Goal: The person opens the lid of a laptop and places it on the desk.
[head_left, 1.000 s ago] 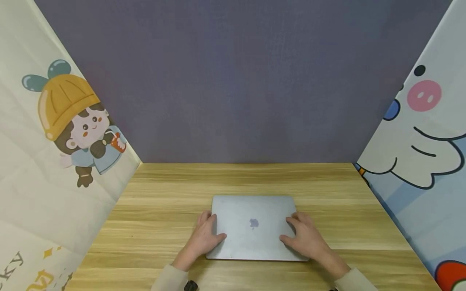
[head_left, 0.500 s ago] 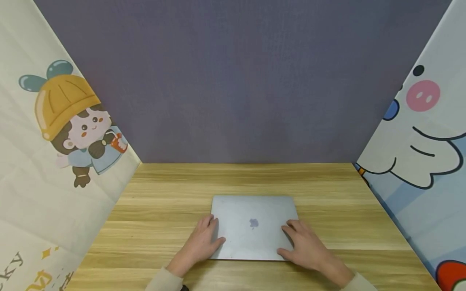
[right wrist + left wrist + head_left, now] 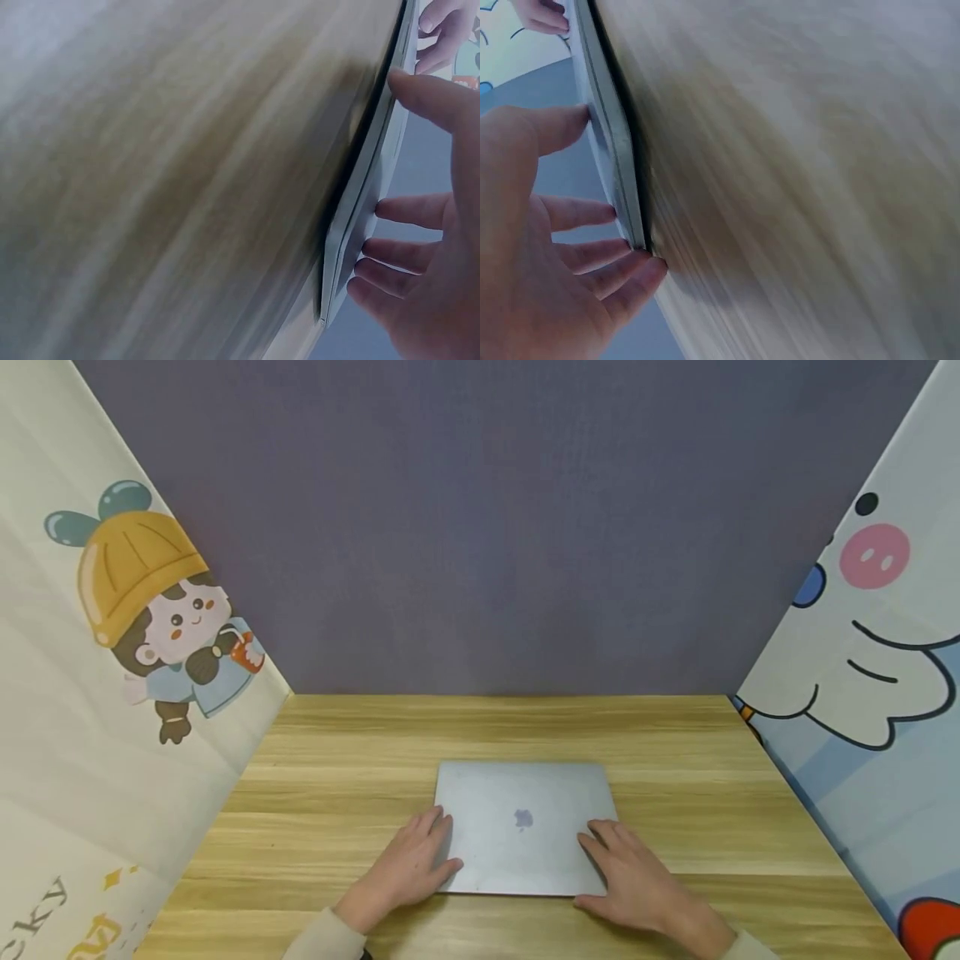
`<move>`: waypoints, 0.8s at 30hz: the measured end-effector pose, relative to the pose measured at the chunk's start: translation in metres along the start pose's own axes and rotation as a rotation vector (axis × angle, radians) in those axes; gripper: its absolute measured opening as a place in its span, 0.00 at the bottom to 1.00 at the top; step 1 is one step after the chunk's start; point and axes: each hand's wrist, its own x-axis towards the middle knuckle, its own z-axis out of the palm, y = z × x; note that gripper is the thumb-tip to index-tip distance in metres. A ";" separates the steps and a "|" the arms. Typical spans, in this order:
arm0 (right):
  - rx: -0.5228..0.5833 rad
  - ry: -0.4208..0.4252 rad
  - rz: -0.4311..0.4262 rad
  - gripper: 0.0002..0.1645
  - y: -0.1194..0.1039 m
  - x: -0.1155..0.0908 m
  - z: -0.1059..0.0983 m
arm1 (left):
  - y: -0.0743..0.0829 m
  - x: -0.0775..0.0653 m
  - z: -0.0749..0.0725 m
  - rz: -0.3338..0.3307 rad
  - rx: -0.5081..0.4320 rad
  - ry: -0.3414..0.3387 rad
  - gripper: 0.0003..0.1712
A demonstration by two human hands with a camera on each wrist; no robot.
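A closed silver laptop with an apple logo lies flat on the wooden table, lid up. At its left front part is my left hand, fingers loosely bent over the left side and thumb on the lid. The left wrist view has that hand's fingers touching the lid and a corner edge. My right hand covers the right front corner, its fingertips on the lid. The right wrist view has its thumb against the front edge and the other fingers on the lid. Neither hand grips the laptop.
The wooden table runs back to a grey-purple panel. Cartoon-printed cloths flank it, one at the left and one at the right.
Both hands have slid toward the front of the laptop, the right one down to its front corner, with its thumb moving off the lid to the front edge. The laptop stays in place.
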 end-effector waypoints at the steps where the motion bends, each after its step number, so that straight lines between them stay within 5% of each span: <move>1: -0.003 -0.003 -0.010 0.52 0.000 -0.001 0.000 | 0.000 -0.001 0.000 0.009 0.008 -0.003 0.39; 7: -0.044 0.005 -0.063 0.51 0.005 -0.004 0.001 | -0.002 -0.008 0.001 0.059 0.050 -0.020 0.40; 24: -0.086 -0.011 -0.114 0.50 0.013 0.002 -0.005 | -0.003 -0.020 -0.002 0.055 0.004 -0.065 0.46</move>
